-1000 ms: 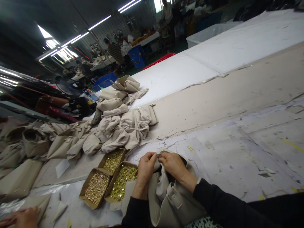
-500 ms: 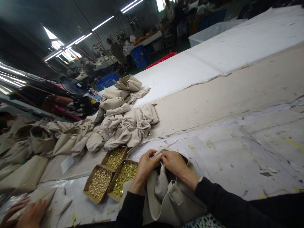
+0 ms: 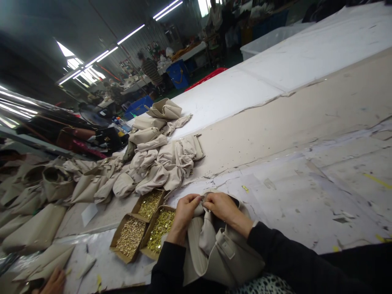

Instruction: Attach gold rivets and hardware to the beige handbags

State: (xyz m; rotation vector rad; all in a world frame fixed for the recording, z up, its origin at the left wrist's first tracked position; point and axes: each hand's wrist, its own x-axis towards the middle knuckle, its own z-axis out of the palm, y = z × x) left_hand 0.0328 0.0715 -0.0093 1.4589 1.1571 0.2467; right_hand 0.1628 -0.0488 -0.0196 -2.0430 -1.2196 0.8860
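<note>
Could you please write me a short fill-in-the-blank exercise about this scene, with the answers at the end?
1. The left hand and right hand, at the opening of the beige bag, come out of sleeves coloured ____.
2. Small gold-toned pieces lie in ____ open boxes.
3. Of the two hands, the boxes are nearer to the ____ one.
4. Past the white table, the low object between the blue tubs and the clear tub is coloured ____.

Missing words: black; three; left; red.

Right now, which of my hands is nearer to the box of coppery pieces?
Left. Your left hand is right of the box of coppery pieces, another box between; your right hand is farther right, at the open bag.
</note>
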